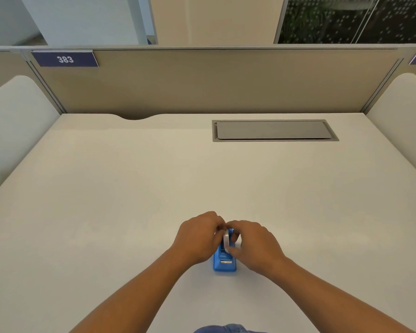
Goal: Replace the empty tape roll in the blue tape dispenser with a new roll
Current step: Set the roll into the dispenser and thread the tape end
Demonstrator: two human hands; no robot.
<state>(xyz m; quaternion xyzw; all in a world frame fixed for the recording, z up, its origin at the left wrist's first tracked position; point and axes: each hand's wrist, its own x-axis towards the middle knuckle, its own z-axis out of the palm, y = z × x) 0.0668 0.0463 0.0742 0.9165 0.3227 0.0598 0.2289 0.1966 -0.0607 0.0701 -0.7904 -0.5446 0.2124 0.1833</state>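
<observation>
The blue tape dispenser [224, 261] stands on the white desk [130, 188] near its front edge, with its metal cutter end pointing toward me. A white tape roll [226, 239] sits edge-on in the dispenser's top slot. My left hand [198, 236] presses against the dispenser's left side, its fingertips on the roll. My right hand [255, 246] closes around the roll from the right, thumb low on its near edge. Both hands hide the dispenser's far half and most of the roll.
A grey cable hatch [274, 130] is set into the desk at the back right. A beige partition [214, 80] with a label reading 383 [65, 59] closes the back. White side panels [15, 131] flank the desk.
</observation>
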